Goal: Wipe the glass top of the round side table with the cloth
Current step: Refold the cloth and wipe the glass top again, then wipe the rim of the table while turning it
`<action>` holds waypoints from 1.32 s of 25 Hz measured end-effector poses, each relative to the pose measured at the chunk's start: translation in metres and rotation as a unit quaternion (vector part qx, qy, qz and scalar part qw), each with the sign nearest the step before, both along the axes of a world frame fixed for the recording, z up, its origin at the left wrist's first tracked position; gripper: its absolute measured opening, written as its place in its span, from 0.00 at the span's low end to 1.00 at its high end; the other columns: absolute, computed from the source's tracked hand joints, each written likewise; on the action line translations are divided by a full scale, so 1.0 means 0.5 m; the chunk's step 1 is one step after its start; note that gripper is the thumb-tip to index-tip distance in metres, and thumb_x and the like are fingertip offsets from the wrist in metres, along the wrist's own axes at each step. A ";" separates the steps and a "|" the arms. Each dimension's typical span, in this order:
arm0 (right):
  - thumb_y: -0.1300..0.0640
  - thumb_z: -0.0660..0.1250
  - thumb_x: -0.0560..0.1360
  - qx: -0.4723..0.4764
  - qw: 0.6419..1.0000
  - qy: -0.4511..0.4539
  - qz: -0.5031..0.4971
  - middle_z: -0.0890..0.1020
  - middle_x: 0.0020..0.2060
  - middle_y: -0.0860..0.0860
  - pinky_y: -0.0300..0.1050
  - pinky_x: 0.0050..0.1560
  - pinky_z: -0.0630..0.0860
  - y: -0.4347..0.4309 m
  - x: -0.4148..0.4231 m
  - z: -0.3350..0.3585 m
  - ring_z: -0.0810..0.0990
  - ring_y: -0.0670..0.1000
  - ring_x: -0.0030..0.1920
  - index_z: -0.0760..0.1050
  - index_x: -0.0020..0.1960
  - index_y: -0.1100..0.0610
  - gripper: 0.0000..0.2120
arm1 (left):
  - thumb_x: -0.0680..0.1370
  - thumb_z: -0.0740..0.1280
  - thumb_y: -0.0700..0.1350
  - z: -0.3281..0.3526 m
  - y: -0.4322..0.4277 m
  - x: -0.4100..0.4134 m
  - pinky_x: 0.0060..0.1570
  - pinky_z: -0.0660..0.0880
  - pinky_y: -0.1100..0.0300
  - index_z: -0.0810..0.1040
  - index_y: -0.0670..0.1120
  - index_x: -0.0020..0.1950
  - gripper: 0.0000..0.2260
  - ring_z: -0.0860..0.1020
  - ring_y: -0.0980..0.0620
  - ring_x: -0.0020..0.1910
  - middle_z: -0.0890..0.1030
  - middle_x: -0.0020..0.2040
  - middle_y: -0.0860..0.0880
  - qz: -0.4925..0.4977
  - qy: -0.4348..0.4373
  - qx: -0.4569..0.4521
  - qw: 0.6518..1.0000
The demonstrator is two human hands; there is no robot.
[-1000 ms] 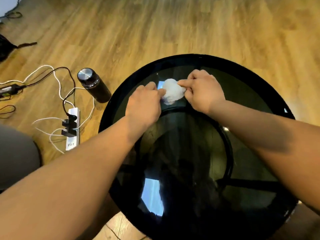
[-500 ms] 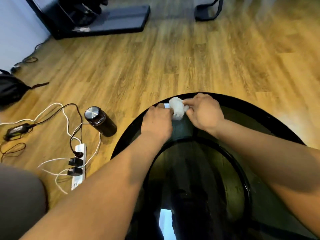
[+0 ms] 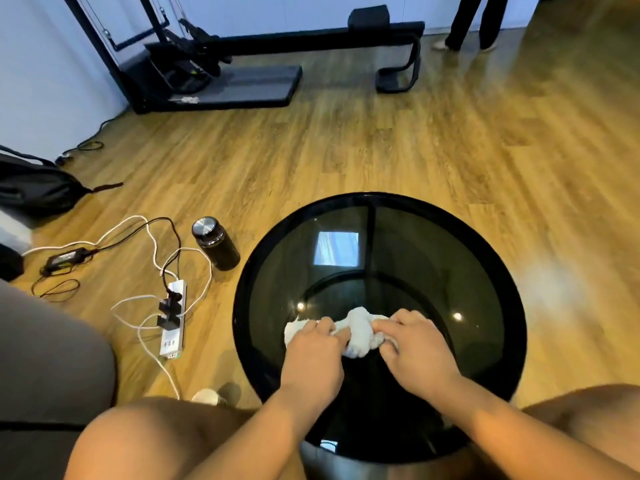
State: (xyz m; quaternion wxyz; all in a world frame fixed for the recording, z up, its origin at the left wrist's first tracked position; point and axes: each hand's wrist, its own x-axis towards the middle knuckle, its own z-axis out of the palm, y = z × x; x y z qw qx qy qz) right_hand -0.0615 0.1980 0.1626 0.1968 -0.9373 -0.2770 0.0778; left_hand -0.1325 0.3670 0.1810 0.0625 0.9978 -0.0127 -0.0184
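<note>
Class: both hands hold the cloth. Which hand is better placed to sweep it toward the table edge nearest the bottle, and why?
Left, probably: the left hand grips the cloth on the bottle side of the glass top; the right hand sits farther away.

Counted one cloth (image 3: pixel 360 329), bunched, gripped by two hands: left hand (image 3: pixel 311 358) and right hand (image 3: pixel 415 348). One round table (image 3: pixel 242 306) sat under the grip. Left of the grip, on the floor, were one dark bottle (image 3: pixel 216 244) and one white power strip (image 3: pixel 172 327) carrying two black plugs (image 3: pixel 169 306). Further left lay one black adapter (image 3: pixel 65 259). The cables were tangled, so no count for them. Far left of the grip was one black backpack (image 3: pixel 34 188). Well beyond the grip stood one exercise machine (image 3: pixel 242 84) and two legs (image 3: pixel 459 22) of one other person. Nearer than the grip were two bare knees (image 3: pixel 138 438).
</note>
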 end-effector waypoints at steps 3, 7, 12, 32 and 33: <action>0.52 0.59 0.72 0.005 1.000 0.010 0.009 0.77 0.44 0.45 0.45 0.52 0.70 -0.055 -0.115 -0.009 0.75 0.51 0.49 0.78 0.60 0.41 0.19 | 0.70 0.65 0.41 -0.001 -0.037 -0.117 0.43 0.73 0.57 0.81 0.54 0.51 0.13 0.77 0.50 0.43 0.77 0.44 0.52 0.013 0.014 -0.061 0.998; 0.50 0.59 0.75 -0.025 0.996 0.061 0.055 0.74 0.46 0.44 0.45 0.56 0.68 -0.096 -0.220 0.014 0.72 0.48 0.52 0.75 0.59 0.41 0.15 | 0.74 0.60 0.48 0.010 -0.073 -0.230 0.58 0.67 0.55 0.76 0.55 0.60 0.15 0.73 0.50 0.56 0.76 0.53 0.53 0.005 0.029 -0.025 0.999; 0.56 0.60 0.71 0.104 0.961 0.253 0.035 0.82 0.46 0.44 0.46 0.53 0.75 -0.107 -0.177 0.109 0.79 0.48 0.49 0.79 0.51 0.45 0.14 | 0.73 0.68 0.52 0.055 -0.074 -0.213 0.53 0.69 0.52 0.74 0.53 0.53 0.11 0.76 0.48 0.55 0.79 0.50 0.53 0.052 0.067 -0.095 0.992; 0.59 0.70 0.75 0.286 0.894 0.305 -0.159 0.82 0.45 0.43 0.35 0.41 0.79 0.154 0.184 0.103 0.82 0.40 0.45 0.73 0.53 0.44 0.13 | 0.80 0.62 0.54 0.094 0.157 0.092 0.65 0.64 0.70 0.73 0.57 0.67 0.15 0.69 0.67 0.65 0.73 0.64 0.63 0.350 -0.102 -0.392 0.845; 0.60 0.69 0.75 0.263 0.908 0.291 -0.146 0.82 0.44 0.43 0.32 0.40 0.77 0.179 0.223 0.111 0.81 0.37 0.45 0.72 0.53 0.45 0.13 | 0.81 0.61 0.53 0.081 0.197 0.095 0.64 0.65 0.65 0.70 0.55 0.69 0.16 0.69 0.63 0.66 0.72 0.66 0.60 0.416 -0.108 -0.373 0.822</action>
